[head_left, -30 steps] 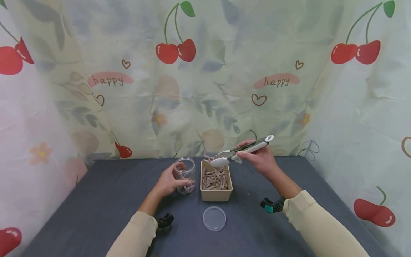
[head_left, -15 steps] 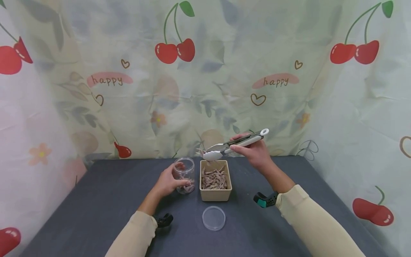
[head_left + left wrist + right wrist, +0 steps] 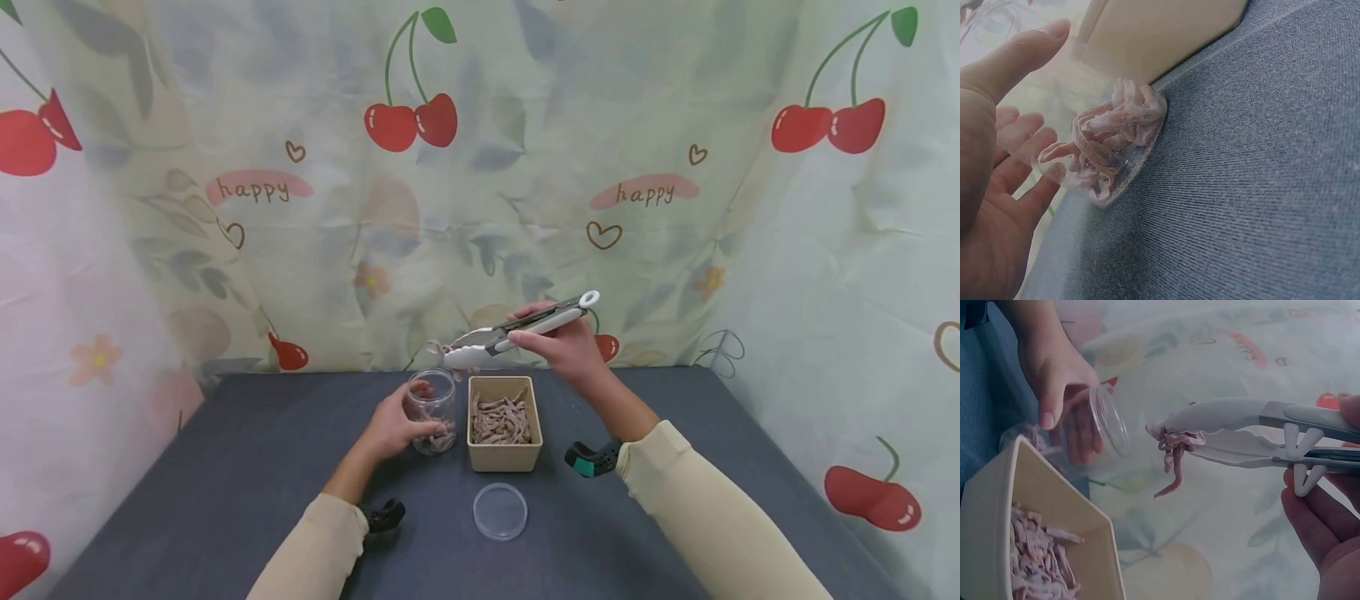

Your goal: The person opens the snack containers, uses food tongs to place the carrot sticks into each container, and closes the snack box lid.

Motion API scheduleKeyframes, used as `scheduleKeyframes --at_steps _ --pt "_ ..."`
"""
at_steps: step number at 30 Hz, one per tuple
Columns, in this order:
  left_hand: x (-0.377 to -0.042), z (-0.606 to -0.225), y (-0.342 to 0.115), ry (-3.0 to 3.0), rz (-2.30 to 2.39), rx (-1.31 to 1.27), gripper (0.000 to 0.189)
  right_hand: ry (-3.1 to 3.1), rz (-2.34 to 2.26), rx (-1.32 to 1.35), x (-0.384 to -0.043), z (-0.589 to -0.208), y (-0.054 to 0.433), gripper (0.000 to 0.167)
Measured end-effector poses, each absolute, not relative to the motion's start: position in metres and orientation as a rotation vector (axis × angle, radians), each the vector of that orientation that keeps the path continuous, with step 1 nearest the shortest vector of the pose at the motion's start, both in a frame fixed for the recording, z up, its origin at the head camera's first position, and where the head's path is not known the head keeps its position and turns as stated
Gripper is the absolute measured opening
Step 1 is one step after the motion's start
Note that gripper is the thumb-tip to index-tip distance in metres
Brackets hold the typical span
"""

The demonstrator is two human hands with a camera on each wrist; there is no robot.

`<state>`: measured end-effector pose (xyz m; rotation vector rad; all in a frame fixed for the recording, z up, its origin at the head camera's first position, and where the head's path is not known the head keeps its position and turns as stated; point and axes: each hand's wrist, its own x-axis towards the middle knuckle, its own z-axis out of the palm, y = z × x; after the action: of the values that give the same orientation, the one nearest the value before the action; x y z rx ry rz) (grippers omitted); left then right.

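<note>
My left hand (image 3: 393,425) holds a clear jar (image 3: 432,400) upright on the table, thumb and fingers around its side. In the left wrist view, pale pinkish dried strips (image 3: 1107,134) lie at the jar's bottom. My right hand (image 3: 566,342) grips a pair of white and grey tongs (image 3: 517,333). Between the tongs' tips a small bunch of strips (image 3: 1175,450) is pinched, one strip dangling down. The tips hang just above the jar's open mouth, a little to its right. A beige rectangular box (image 3: 505,457) with many more strips (image 3: 1041,556) stands right of the jar.
A round clear lid (image 3: 500,511) lies flat on the dark cloth-covered table (image 3: 225,492), in front of the box. A printed curtain (image 3: 480,192) with cherries hangs behind and along both sides.
My right hand has carried the tongs and the pinched strips leftward and up, from over the box to near the jar's mouth. The left hand and the jar have stayed in place.
</note>
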<state>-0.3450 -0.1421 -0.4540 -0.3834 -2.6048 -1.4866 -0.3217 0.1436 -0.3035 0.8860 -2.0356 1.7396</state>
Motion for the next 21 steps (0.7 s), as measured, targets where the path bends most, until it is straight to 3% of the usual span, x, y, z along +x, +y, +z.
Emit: scheduleKeyframes --at_steps 8,21 --pt "-0.346 -0.455 -0.142 -2.604 -1.485 -0.389 0.07 -2.042 1.79 0.881 -0.306 -0.295 0.125 0.028" --pt "-0.345 -0.455 -0.143 -2.591 -1.52 -0.385 0.075 -2.141 1.788 0.815 -0.331 -0.324 0.116 0.026"
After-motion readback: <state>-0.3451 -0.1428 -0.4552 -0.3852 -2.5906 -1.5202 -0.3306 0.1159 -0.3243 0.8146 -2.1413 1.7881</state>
